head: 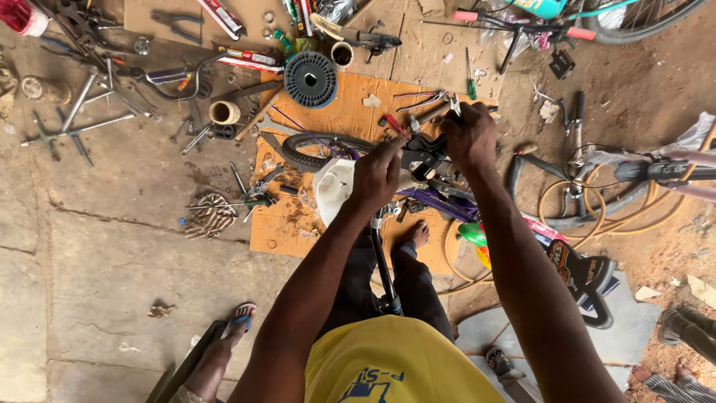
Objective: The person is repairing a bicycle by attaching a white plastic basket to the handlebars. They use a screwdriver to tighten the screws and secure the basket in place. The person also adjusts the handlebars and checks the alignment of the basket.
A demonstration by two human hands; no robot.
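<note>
Both arms reach forward from the bottom edge toward the middle of the view. The left hand (378, 175) is curled palm-down over the stem area of a small purple bicycle (440, 203), fingers closed on a part that the hand hides. The right hand (470, 138), just at its 2 o'clock, is fisted around a black fitting (424, 154) at the handlebar end; the two hands sit close together but do not touch.

The bicycle lies near the centre, its frame running roughly from 10 o'clock to 4 o'clock, with the front tyre (317, 147) at the 10 o'clock end. A black bar (383, 269) drops from under the left hand toward 6 o'clock, between the person's legs.

An orange cardboard sheet (350, 112) lies beneath. At 12 o'clock sits a dark ribbed spool (310, 78); wrenches (71, 123) are scattered at 10 o'clock, coiled hose (597, 216) at 3 o'clock. Another person's sandalled foot (240, 316) rests at 7 o'clock.
</note>
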